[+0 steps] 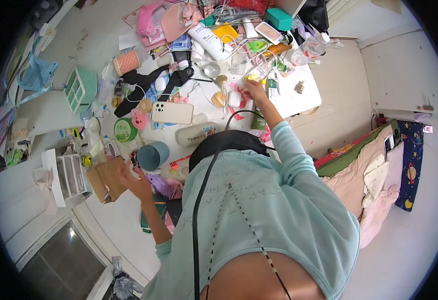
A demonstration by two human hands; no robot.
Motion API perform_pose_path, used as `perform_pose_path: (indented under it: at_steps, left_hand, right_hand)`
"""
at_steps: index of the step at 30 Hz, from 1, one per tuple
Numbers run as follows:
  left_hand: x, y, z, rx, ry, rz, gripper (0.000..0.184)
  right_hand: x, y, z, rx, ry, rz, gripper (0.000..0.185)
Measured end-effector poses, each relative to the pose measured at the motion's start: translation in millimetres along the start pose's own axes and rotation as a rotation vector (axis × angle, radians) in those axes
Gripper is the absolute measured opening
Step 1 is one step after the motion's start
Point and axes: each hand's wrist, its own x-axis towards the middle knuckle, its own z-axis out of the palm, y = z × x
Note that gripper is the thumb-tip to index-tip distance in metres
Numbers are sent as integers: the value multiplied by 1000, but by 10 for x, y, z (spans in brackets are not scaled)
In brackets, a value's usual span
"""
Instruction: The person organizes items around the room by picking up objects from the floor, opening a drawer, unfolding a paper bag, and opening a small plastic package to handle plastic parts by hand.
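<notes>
Beside the brown cardboard box (106,181), my left hand (135,182) has its fingers apart and overlaps the box's right edge. A blue-grey cup (152,156) stands just right of that hand. Over the right part of the cluttered white table, my right hand (255,92) is closed, its fingertips at a small yellow item (251,78). To its left lie a white rounded case (234,99) and a gold-coloured spoon (221,80). Red ribbon-like pieces (237,115) lie close by.
A phone (172,112), a grey case (195,134) and a green round container (125,130) lie mid-table. Behind are a white tube (210,43), a pink cap (175,22) and cables. A mint basket (80,89) stands left, plastic bottles (313,45) right.
</notes>
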Motion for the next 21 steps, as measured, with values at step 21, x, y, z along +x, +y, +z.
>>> perform_pose_path:
  at_steps: [21]
  left_hand:
    - [560,1859,706,-1391,-1017,-253,35]
  right_hand:
    - [-2069,-635,369,-209,-277,-727,13]
